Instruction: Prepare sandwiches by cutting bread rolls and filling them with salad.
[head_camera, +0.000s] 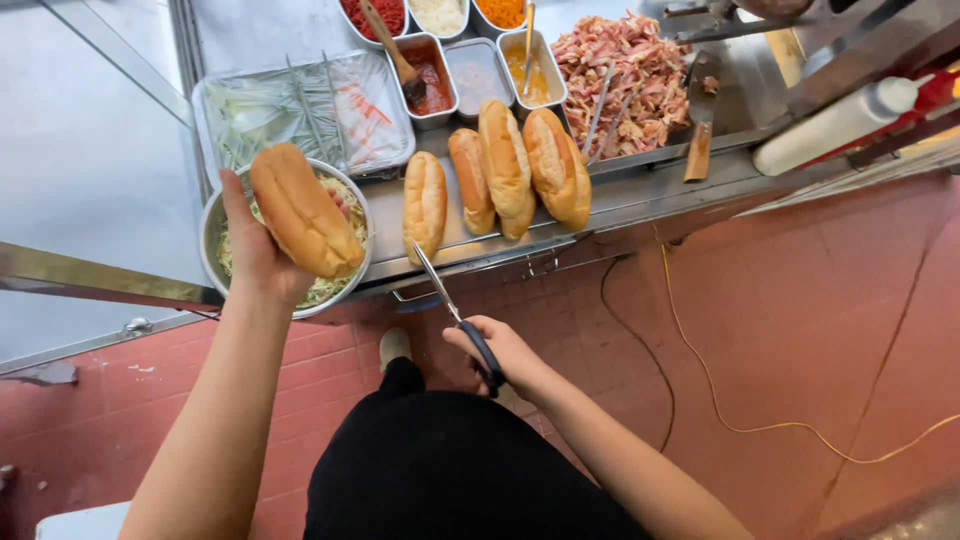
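right hand (490, 350) grips scissors (455, 310), blades aimed up-left; left hand (262, 255) grips bread roll (305, 210), long axis diagonal, above-left of the tips.

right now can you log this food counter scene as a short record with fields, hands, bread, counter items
left hand: left hand holds a bread roll over a metal bowl of shredded vegetables
right hand: right hand grips scissors, blades pointing up toward the counter
bread on counter: four rolls side by side on the steel counter
meat: pile of sliced meat at the back, tongs resting on it
sauces: small metal tubs, one red with a wooden spoon
other: white squeeze bottle lying at right; yellow cable on the tiled floor
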